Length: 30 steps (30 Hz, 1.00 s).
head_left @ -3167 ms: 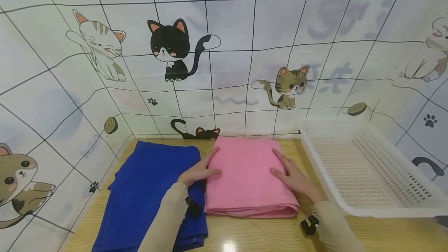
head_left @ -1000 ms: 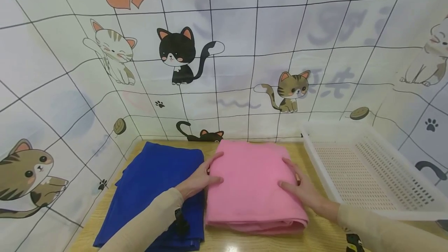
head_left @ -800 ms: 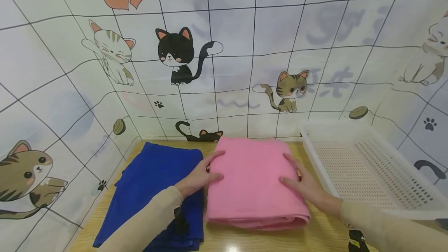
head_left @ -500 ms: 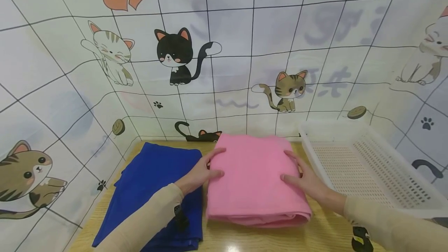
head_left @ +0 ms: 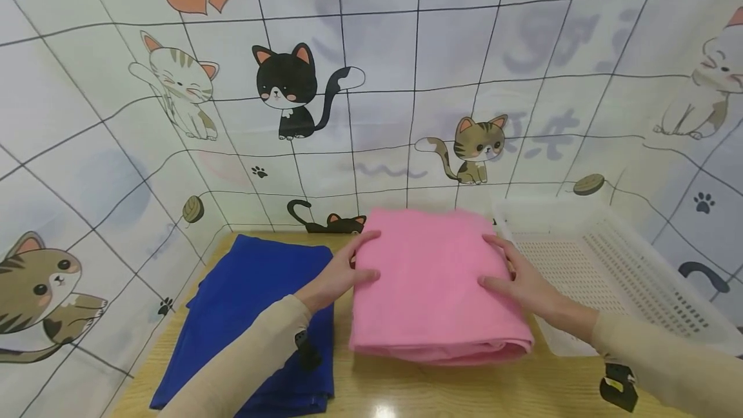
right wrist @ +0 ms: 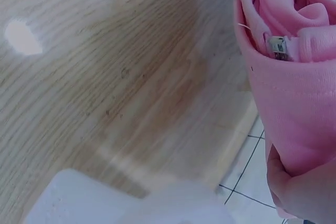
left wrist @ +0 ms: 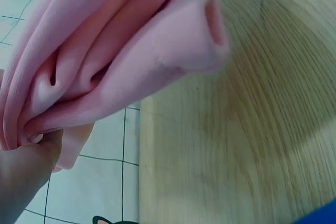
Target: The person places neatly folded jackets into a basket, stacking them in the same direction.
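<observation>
Between both hands is a folded pink garment (head_left: pixel 435 282), thick and layered, with rolled folds along its near edge. Its left side is gripped by my left hand (head_left: pixel 339 273), thumb on top and fingers going underneath. My right hand (head_left: pixel 525 282) grips the right side the same way. In the left wrist view the garment's layers (left wrist: pixel 126 66) hang above the wooden table, pinched near the left hand (left wrist: pixel 26 179). The right wrist view has the garment's rolled end (right wrist: pixel 299 98) with a small label (right wrist: pixel 279 47) inside, and part of the right hand (right wrist: pixel 307 192).
A folded blue cloth (head_left: pixel 261 321) lies on the wooden table (head_left: pixel 441 389) to the left. At the right stands a white perforated plastic basket (head_left: pixel 644 282), partly behind the right hand and forearm. A cat-patterned backdrop (head_left: pixel 383 115) rises behind the table's far edge.
Both hands take hold of the pink garment's sides and lift it off the table. It has shifted slightly right, towards the basket. The blue cloth stays put.
</observation>
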### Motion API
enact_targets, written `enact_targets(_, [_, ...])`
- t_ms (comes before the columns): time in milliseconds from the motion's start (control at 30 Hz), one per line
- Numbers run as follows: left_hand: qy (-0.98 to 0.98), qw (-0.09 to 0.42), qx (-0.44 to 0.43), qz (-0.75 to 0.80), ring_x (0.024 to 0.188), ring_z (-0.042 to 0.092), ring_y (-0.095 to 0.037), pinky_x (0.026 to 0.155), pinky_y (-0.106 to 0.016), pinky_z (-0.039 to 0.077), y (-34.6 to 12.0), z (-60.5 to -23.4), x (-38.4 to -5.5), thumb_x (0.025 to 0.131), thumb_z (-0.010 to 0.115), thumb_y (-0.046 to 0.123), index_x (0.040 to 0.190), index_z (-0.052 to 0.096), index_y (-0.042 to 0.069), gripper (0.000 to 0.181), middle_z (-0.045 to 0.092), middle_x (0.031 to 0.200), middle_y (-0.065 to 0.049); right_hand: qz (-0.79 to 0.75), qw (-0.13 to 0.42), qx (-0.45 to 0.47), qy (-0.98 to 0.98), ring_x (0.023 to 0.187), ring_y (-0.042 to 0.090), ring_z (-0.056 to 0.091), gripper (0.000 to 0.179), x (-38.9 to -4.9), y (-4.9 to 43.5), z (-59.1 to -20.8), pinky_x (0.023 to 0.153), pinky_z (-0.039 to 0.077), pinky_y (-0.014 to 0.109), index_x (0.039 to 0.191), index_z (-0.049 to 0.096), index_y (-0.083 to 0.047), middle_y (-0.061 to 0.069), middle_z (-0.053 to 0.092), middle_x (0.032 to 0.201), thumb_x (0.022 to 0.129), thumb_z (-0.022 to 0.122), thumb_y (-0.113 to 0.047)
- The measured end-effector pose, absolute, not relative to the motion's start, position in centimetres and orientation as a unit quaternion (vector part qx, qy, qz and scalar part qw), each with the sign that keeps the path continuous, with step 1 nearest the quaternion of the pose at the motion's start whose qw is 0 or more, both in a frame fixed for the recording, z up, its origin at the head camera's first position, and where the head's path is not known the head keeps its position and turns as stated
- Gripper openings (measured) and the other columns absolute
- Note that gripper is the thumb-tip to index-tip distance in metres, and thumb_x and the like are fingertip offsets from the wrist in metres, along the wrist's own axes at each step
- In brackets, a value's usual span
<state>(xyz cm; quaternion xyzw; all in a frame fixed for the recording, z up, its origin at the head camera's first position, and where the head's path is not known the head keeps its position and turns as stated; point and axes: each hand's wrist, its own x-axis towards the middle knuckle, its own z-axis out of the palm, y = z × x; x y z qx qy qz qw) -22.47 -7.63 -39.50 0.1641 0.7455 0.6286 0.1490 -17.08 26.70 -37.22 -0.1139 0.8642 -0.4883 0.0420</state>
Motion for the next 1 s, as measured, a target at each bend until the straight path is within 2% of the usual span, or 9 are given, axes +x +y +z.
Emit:
enact_targets(267, [0.718, 0.169, 0.182, 0.650, 0.113, 0.052, -0.032, 0.083, -0.040, 0.051, -6.3, -39.3, -22.4, 0.085, 0.070, 0.005, 0.144, 0.042, 0.033, 0.071, 0.027, 0.147, -0.009, -0.491, 0.047, -0.103, 0.864, 0.116, 0.052, 0.047, 0.081, -16.1, 27.9, -36.9, 0.079, 0.050, 0.043, 0.153, 0.016, -0.012, 0.030, 0.012, 0.152, 0.091, 0.067, -0.024])
enact_targets(433, [0.704, 0.184, 0.182, 0.661, 0.117, 0.050, -0.032, 0.084, -0.041, 0.051, -5.2, -39.2, -22.4, 0.085, 0.070, 0.005, 0.143, 0.042, 0.036, 0.072, 0.025, 0.148, -0.008, -0.480, 0.039, -0.096, 0.871, 0.109, 0.046, 0.053, 0.082, -15.4, 28.8, -36.6, 0.073, 0.050, 0.038, 0.154, 0.015, -0.013, 0.030, 0.016, 0.150, 0.091, 0.067, -0.023])
enact_targets(567, [0.698, 0.188, 0.184, 0.666, 0.117, 0.050, -0.030, 0.085, -0.042, 0.051, -4.2, -38.9, -22.7, 0.085, 0.070, 0.005, 0.142, 0.043, 0.038, 0.072, 0.028, 0.147, -0.007, -0.477, 0.030, -0.099, 0.873, 0.107, 0.044, 0.054, 0.081, -15.3, 29.8, -36.5, 0.071, 0.051, 0.037, 0.154, 0.014, -0.012, 0.031, 0.018, 0.149, 0.092, 0.065, -0.021])
enact_targets(1000, [0.683, 0.176, 0.192, 0.682, 0.114, 0.053, -0.028, 0.083, -0.041, 0.052, -1.8, -38.0, -23.3, 0.084, 0.070, 0.002, 0.142, 0.045, 0.037, 0.072, 0.039, 0.140, -0.011, -0.471, 0.000, -0.104, 0.876, 0.108, 0.049, 0.053, 0.078, -14.9, 31.8, -35.2, 0.063, 0.054, 0.036, 0.156, 0.012, -0.018, 0.031, 0.016, 0.150, 0.095, 0.062, -0.020])
